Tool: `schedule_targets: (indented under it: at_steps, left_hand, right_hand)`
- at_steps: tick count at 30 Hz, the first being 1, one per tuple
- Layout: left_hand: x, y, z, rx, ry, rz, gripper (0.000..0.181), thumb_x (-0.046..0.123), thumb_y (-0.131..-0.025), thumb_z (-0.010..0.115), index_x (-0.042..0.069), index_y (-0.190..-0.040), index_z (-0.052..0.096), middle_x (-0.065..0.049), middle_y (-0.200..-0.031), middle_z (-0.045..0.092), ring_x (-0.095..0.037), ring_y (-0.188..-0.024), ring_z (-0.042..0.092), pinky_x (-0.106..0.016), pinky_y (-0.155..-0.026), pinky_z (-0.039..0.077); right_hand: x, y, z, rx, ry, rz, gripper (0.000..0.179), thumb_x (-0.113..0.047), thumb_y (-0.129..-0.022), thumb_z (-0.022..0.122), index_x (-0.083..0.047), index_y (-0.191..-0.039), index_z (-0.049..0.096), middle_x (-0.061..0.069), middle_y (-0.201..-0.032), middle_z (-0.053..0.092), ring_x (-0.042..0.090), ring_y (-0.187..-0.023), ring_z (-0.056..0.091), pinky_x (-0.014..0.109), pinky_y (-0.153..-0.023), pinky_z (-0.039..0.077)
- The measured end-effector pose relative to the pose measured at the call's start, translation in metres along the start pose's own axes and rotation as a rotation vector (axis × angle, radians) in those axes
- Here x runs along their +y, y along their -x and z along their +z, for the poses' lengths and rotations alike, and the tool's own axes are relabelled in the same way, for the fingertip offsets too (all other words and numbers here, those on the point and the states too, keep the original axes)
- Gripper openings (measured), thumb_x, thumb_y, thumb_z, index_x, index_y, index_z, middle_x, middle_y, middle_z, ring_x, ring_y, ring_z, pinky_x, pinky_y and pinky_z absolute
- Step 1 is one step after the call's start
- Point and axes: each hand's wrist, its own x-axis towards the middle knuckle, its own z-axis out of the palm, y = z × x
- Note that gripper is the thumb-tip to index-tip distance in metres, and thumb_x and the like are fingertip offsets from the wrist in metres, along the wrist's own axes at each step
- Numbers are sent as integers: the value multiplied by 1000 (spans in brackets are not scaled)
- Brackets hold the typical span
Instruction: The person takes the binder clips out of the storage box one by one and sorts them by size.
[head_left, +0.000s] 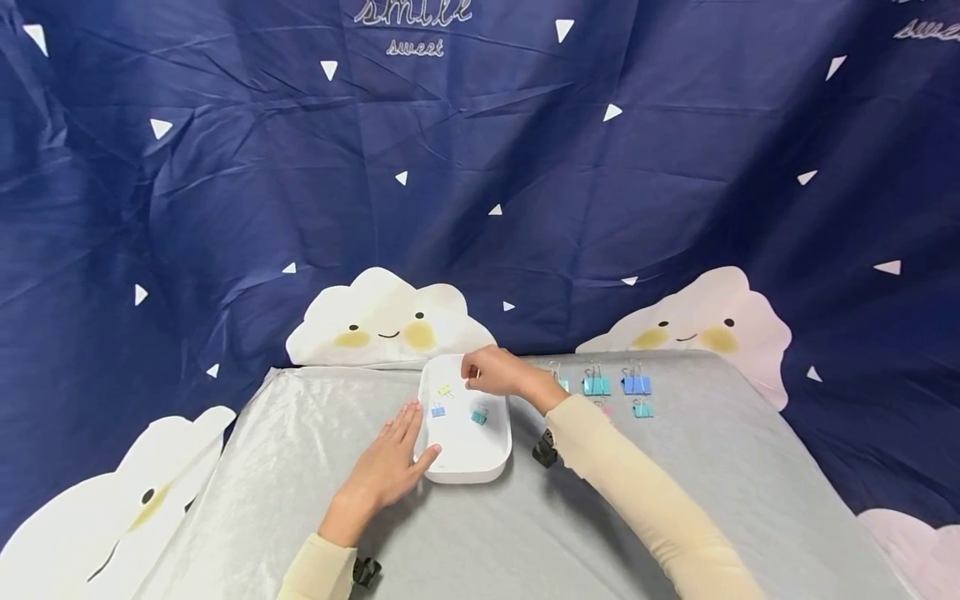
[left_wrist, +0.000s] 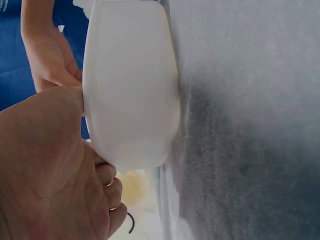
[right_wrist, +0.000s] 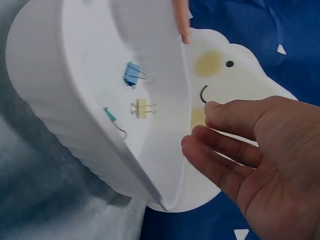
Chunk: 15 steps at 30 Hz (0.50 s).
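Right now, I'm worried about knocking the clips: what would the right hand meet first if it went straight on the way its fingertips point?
Most likely the yellow binder clip in the white tray, roughly ahead of the right hand; depth is unclear, so it might pass above the clip.

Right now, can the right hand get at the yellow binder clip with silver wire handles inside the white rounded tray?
Probably yes: the right hand hangs at the far end of the tray, apparently holding nothing, and the yellow binder clip lies uncovered on its floor.
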Motion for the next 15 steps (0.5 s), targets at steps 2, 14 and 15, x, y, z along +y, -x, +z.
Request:
schedule_targets:
  at_steps: [2,14,15]
  left_hand:
    - [1,0,0,-1,0,-1,82,54,-111,46,-4,-167,26,-19,-176,24,-37,-164,26,-54,-134,27]
    - [1,-1,1,2,-3,0,83,53,-111,46,-4,-167,25,-19,-176,24,-36,-164,26,-54,-134,26]
    - [1,-1,1,1,-3,0,83,54,-111,46,-3,-167,25,-19,-176,24,-36,-164,25,-54,-134,26]
  right_hand:
    - [-1,-1,5,-18,35,3,12,-12,-97,76,-5,-107,77,5,-102,78,18,-94,71,35,-88,61]
    - [-1,9,41,-128,180,136,14,-13,-95,80,-6,-106,76,8,-106,75,18,-91,68,34,-86,62]
    - [0,9,43,-126,201,133,10,-13,-95,79,-6,-101,76,7,-101,74,17,-86,65,33,-82,61]
